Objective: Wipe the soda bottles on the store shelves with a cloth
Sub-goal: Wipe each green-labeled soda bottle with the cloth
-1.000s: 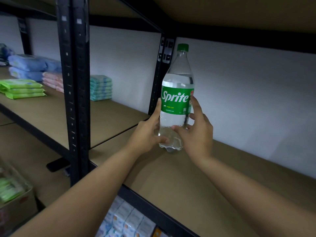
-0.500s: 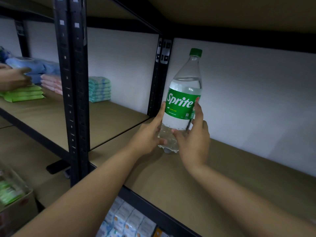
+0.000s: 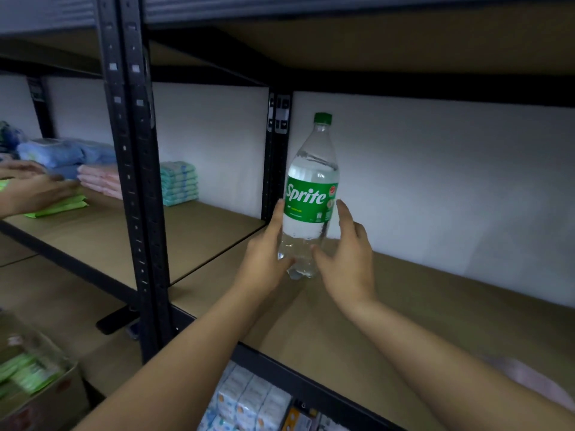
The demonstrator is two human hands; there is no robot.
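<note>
Shelf point(image 3: 404, 306): Sprite bottle point(image 3: 309, 200) near-upright, cap up

Sprite bottle point(image 3: 311, 194) (green cap, slightly tilted) on the brown shelf point(image 3: 435, 306). Held low by the left hand point(image 3: 264, 259). Right hand point(image 3: 348, 256) spread just beside, fingers loose.

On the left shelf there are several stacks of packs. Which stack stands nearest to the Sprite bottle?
The teal stack of packs, standing right of the black upright post. The pink stack, blue packs and green packs lie left of that post.
</note>
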